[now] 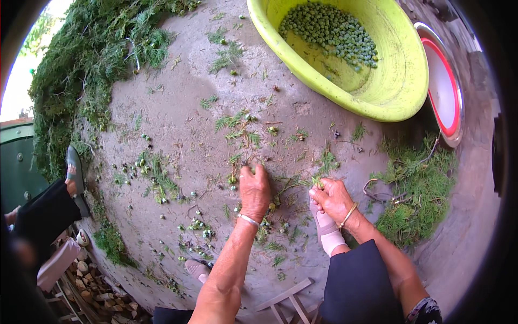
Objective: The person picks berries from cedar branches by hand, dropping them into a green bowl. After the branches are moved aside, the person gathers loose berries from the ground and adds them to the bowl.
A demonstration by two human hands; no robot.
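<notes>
My left hand [254, 190], with a silver bangle at the wrist, reaches down to the ground, its fingertips bent together among small green cones and leaf bits. Whatever lies between those fingertips is hidden. Above my right shoe, my right hand [331, 198] pinches a small green conifer sprig [318, 182] between thumb and fingers. Scattered sprigs [232, 121] and round green cones [208, 233] lie around both hands. Beyond them, at the upper right, a large yellow-green plastic basin [394, 81] holds a heap of green cones [329, 32].
Cut conifer branches [91, 65] are piled at the far left; a smaller heap [418, 200] lies right of my right hand. A white basin with a red rim [445, 89] leans beside the yellow-green one. Another person's leg [46, 210] and stacked firewood [100, 286] are at left.
</notes>
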